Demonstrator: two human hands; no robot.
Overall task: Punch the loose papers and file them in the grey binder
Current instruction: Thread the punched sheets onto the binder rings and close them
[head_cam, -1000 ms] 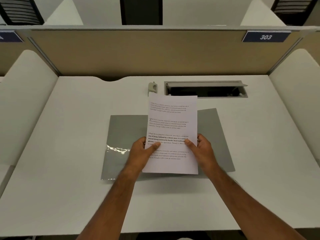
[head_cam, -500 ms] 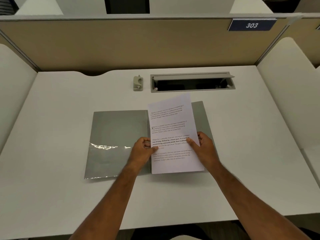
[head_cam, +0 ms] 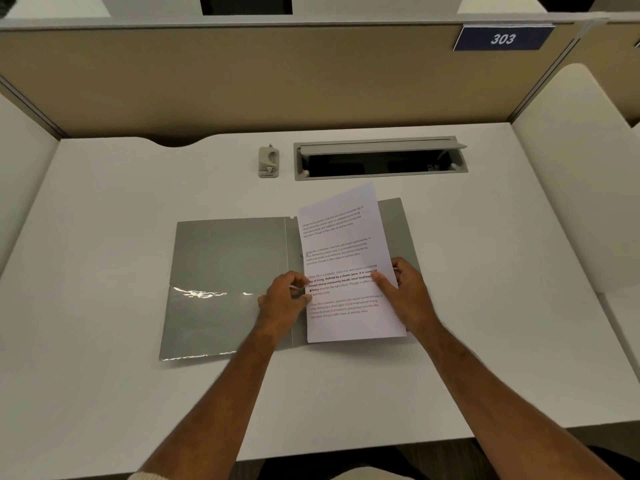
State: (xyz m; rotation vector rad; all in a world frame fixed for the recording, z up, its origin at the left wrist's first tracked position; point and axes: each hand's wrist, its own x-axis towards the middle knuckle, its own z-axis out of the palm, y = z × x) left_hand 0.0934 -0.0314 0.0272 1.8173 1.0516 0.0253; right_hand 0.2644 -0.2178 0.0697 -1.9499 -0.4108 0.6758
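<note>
Filing the punched sheets. Grey binder (head_cam: 228,285) open flat at mid-desk (head_cam: 104,393), nearer the front edge than the back. Papers (head_cam: 346,271) over the binder's right leaf, tilted clockwise, far end lifted, left margin at the spine. Right hand (head_cam: 405,296) pinching the papers' right edge, thumb on top, fingers curled beneath. Left hand (head_cam: 284,303) at the left margin, fingers curled about the fastener area; exact hold not discernible. Small punch (head_cam: 268,162) idle near the back edge, just beside the cable tray (head_cam: 381,157). Best practice, by judgement: square the stack to the spine, align holes over the prongs, lower evenly, avoid tearing the margin.
</note>
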